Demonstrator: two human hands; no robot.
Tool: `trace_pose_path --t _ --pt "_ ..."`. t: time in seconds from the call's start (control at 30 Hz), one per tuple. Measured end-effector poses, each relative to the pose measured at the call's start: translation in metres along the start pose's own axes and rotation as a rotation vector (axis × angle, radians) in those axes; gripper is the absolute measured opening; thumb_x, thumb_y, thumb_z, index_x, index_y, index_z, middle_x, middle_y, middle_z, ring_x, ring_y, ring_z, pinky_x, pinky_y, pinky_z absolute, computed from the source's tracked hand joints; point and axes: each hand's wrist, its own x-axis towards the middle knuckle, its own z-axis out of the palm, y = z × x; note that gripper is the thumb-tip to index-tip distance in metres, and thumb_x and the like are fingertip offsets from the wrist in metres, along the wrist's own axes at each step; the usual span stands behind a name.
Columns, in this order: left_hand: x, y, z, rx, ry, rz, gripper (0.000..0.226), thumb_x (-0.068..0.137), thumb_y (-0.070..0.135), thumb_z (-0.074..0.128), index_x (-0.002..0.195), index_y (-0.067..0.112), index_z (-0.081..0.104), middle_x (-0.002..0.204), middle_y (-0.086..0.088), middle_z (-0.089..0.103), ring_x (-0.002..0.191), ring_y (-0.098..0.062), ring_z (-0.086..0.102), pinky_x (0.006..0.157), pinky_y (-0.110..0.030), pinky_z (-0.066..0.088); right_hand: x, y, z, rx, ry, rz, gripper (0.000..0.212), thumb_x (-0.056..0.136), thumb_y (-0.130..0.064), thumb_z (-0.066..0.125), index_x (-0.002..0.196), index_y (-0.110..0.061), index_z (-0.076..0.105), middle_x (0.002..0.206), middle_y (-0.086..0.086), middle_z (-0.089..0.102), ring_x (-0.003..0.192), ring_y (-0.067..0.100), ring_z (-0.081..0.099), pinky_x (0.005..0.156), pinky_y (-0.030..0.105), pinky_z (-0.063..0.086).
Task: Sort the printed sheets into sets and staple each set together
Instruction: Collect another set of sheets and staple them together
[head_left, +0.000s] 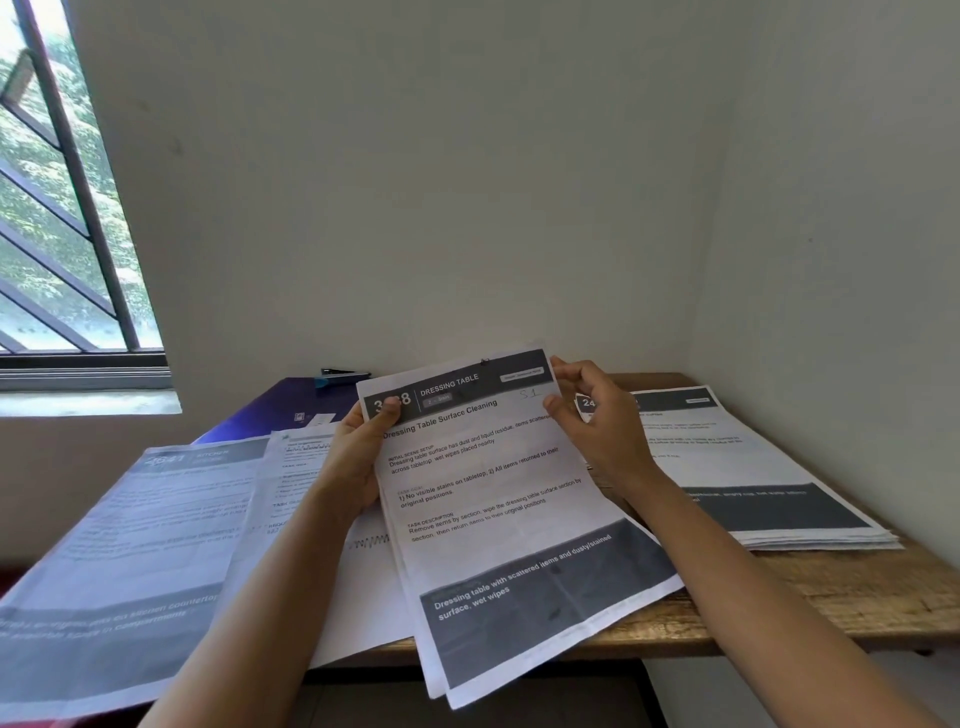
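**A:** Which step is this?

**B:** Sorting, I'd say, close to stapling. The person holds up the Dressing Table set (498, 499), more than one sheet judging by the doubled edges at its foot. It hangs nearer the person than the stapler (340, 375) and a little to its right.

**A:** How does each grip sit?

**B:** The left hand (358, 452) pinches the upper left corner, thumb on the printed header and fingers behind. The right hand (597, 421) curls round the upper right corner, thumb on the front near the edge. Both hold paper and nothing else.

**A:** Which way does the set point?

**B:** Printed face toward the camera. The header end points away toward the stapler's side of the worktop (805, 587), and the dark footer end comes toward the person, past the front edge. The long axis runs far to near, with the foot swung right.

**A:** Is it stapled?

**B:** There's a small dark mark on the top edge, but I can't tell whether it's a staple.

**A:** What next?

**B:** Probably square the edges, free one hand and reach for the stapler by the purple folder (280, 410). The other hand must keep the corner aligned.

**A:** And the rest?

**B:** A neat stack (753, 467) lies well right of the stapler, and loose sheets (156, 519) lie nearer and to its left.
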Motion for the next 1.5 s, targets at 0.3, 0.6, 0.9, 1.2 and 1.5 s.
trace_pose_path --t 0.3,0.6,0.9,1.2,1.5 --pt "-0.0017 0.0009 0.0007 0.016 -0.033 0.008 0.010 0.095 0.013 0.055 0.100 0.017 0.063 0.085 -0.009 0.074 0.068 -0.021 0.072 0.055 -0.037 0.060 0.0029 -0.0032 -0.0008 0.081 -0.012 0.013 0.043 0.091 -0.014 0.063 0.129 -0.023 0.046 0.132 -0.008 0.056 0.123 0.004 0.052 0.101 0.027 0.047" --pt "-0.0021 0.0009 0.0004 0.014 -0.057 0.021 0.009 0.091 0.016 0.058 0.099 0.017 0.063 0.087 -0.010 0.074 0.071 -0.022 0.072 0.056 -0.038 0.060 0.0030 0.0005 -0.0014 0.057 0.014 -0.040 0.044 0.090 -0.012 0.065 0.128 -0.023 0.046 0.132 -0.004 0.058 0.122 0.002 0.053 0.099 0.030 0.049" --pt "-0.0028 0.0005 0.0017 0.005 -0.035 0.028 0.009 0.094 0.012 0.055 0.096 0.017 0.063 0.080 -0.007 0.074 0.065 -0.019 0.072 0.052 -0.035 0.059 -0.0006 -0.0012 -0.0032 -0.009 0.059 -0.141 0.042 0.090 -0.012 0.065 0.129 -0.020 0.052 0.126 -0.007 0.061 0.114 -0.008 0.056 0.091 0.019 0.051" --pt "-0.0032 0.0006 0.0012 0.009 -0.028 0.022 0.008 0.094 0.014 0.056 0.098 0.016 0.062 0.083 -0.009 0.073 0.067 -0.021 0.072 0.053 -0.038 0.060 -0.0044 -0.0030 -0.0038 -0.052 0.134 -0.251 0.041 0.085 -0.006 0.070 0.122 -0.020 0.059 0.121 0.003 0.066 0.108 0.005 0.063 0.091 0.021 0.052" --pt "-0.0025 0.0009 0.0008 0.006 -0.031 0.023 0.008 0.094 0.014 0.056 0.097 0.017 0.063 0.084 -0.009 0.073 0.067 -0.021 0.072 0.055 -0.038 0.060 -0.0042 -0.0047 -0.0047 -0.132 0.198 -0.329 0.035 0.085 -0.005 0.070 0.118 -0.017 0.065 0.117 -0.017 0.059 0.102 0.010 0.067 0.087 0.035 0.056"
